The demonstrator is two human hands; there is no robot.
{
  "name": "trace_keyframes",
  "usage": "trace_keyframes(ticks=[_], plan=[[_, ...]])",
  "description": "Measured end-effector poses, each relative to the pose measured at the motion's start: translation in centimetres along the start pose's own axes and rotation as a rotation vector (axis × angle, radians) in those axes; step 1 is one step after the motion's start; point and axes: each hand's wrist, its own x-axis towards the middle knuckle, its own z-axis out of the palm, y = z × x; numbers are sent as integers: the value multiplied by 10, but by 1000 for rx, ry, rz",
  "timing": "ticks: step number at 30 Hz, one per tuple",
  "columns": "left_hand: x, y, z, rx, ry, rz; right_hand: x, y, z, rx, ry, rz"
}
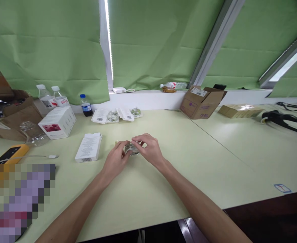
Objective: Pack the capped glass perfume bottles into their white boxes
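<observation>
Near the middle of the table a small round clear glass bottle (133,149) is held between my two hands. My left hand (116,158) grips its left side with thumb and fingers. Pinched together at the bottle's top, the fingers of my right hand (149,150) hide its neck. A small gold-coloured piece (117,142) shows just behind my left fingers, partly covered. To the left lies a white printed carton (89,147), with an end flap toward the back.
Farther back lie white packets (100,115) with similar round glass bottles (135,111). A dark drink bottle (86,107), a white box (57,123) and an empty plastic bottle (33,133) stand at left. An open cardboard box (201,103) sits back right.
</observation>
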Motion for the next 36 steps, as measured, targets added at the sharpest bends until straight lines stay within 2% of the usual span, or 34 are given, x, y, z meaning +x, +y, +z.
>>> trace_keyframes(ticks=[11, 17, 22, 26, 36], plan=[[0, 0, 0, 44, 6, 7, 0, 1, -4, 11, -33, -41], [0, 0, -1, 66, 8, 27, 2, -2, -6, -137, -83, -68], [0, 0, -2, 85, 7, 29, 0, -6, -3, -281, -77, -108], [0, 0, -1, 88, 9, 24, 0, -13, -1, -375, -80, -89], [0, 1, -2, 90, 18, 34, 6, -18, -1, -130, -51, -59]])
